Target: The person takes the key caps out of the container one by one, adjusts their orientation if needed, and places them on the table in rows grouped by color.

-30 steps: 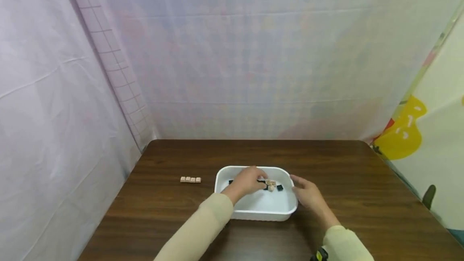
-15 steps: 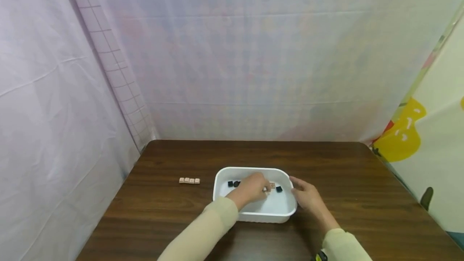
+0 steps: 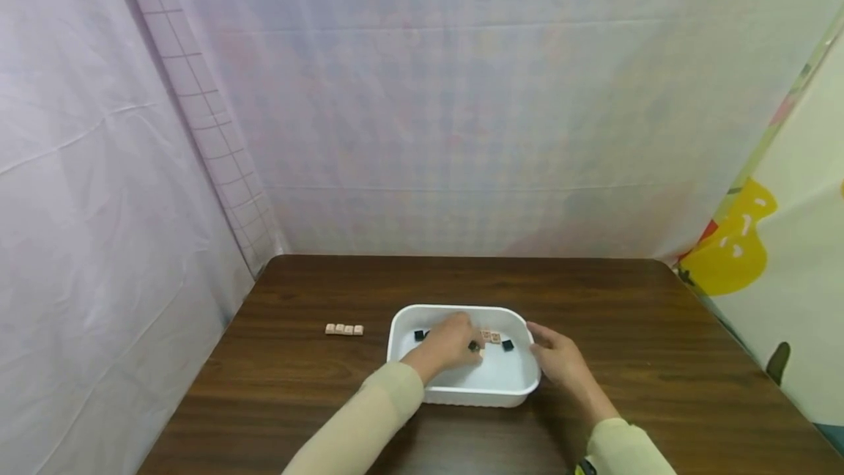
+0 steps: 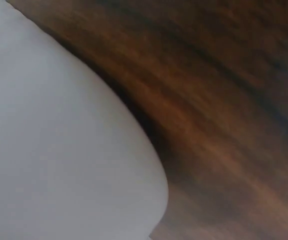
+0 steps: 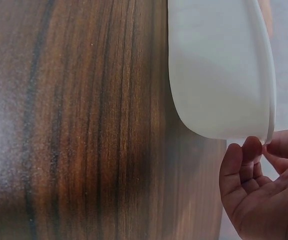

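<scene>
In the head view my left hand point(image 3: 448, 343) reaches into the white plastic tray point(image 3: 475, 398). Its curled fingers pinch a small black keycap point(image 3: 473, 346). A bit of a pale piece shows just below the fingertips. Right of that hand lie beige keycaps point(image 3: 495, 338) and a black keycap point(image 3: 508, 345). Another black keycap point(image 3: 419, 335) lies at the tray's left; the hand hides part of the contents. My right hand point(image 3: 560, 358) holds the tray's right end. In the right wrist view its fingertips point(image 5: 251, 147) meet the tray's end wall at the rim.
A short row of beige keycaps point(image 3: 344, 329) lies on the brown wooden table point(image 3: 297, 402), left of the tray. Pale curtains point(image 3: 461, 130) hang behind the table and at its left. The left wrist view shows mostly the blurred tray wall point(image 4: 73, 140).
My left hand shifted right within the tray, then slightly back left, and a black keycap now shows at its fingertips. The right hand stays at the tray's end.
</scene>
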Demonstrator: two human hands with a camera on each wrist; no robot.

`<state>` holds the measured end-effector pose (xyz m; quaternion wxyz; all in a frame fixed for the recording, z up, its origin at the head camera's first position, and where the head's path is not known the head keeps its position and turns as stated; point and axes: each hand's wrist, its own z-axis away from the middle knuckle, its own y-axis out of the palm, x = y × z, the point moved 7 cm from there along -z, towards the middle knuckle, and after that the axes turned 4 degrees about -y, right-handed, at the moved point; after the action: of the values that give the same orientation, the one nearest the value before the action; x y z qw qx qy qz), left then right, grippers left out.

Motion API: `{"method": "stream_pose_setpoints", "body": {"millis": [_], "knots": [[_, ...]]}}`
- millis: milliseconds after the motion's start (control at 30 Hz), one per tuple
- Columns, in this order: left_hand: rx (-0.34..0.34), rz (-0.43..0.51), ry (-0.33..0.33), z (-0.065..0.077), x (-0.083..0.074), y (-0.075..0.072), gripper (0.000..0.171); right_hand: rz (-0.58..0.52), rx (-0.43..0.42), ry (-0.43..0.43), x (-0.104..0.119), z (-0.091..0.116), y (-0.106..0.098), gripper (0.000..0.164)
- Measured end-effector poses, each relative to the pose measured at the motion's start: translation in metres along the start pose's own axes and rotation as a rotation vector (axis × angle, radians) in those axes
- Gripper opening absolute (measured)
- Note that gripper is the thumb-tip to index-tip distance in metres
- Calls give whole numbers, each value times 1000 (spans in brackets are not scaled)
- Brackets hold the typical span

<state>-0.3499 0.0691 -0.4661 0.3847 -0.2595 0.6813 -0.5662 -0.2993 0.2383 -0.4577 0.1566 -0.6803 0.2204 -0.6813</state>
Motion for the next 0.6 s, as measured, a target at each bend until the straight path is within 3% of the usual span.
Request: {"method": "stream_pose_setpoints", "body": {"millis": [233,467,600], "knots": [[-51,70,-8,-2,5,-3,18,13,-2,-2,2,0,1,45],[-54,262,-40,-3,11,-14,15,24,5,8,-1,-1,1,46],[-63,269,-28,-2,10,-19,13,33,7,12,-3,-1,1,46]]}}
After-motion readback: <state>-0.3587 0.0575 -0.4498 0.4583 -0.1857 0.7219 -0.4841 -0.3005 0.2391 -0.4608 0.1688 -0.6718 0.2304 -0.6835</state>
